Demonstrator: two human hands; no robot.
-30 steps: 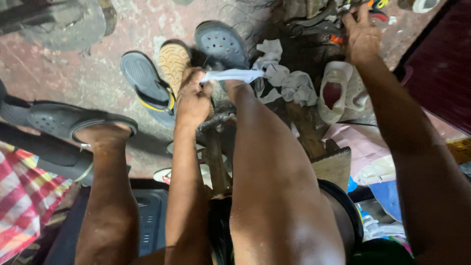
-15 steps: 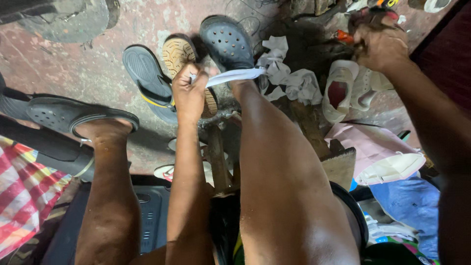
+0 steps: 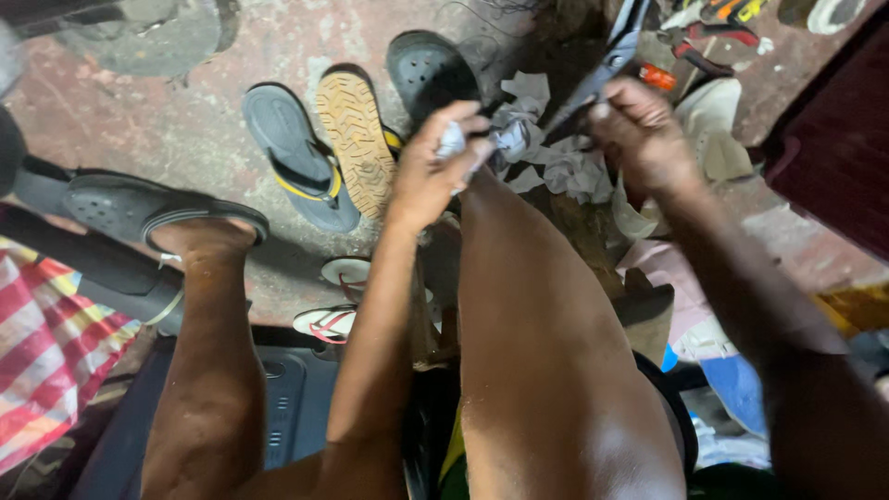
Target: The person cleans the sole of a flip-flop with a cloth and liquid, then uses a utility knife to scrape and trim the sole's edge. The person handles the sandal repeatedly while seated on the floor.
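Steel scissors (image 3: 602, 69) now raised in right hand (image 3: 644, 139), beside white scrap (image 3: 495, 139)

The pale grey-white scrap of thin material (image 3: 500, 139) contrasts with the dark metal scissors (image 3: 602, 69). The flat rubber flip-flop (image 3: 296, 157) is slate grey with a yellow edge stripe; beside it, the upturned tan ridged shoe sole (image 3: 356, 134) shows a yellow rim. The perforated clog (image 3: 431, 69) is dark grey. The folded cloth (image 3: 46, 352) carries red, white and yellow stripes. The concrete floor (image 3: 185, 74) is mottled reddish-pink and grey.
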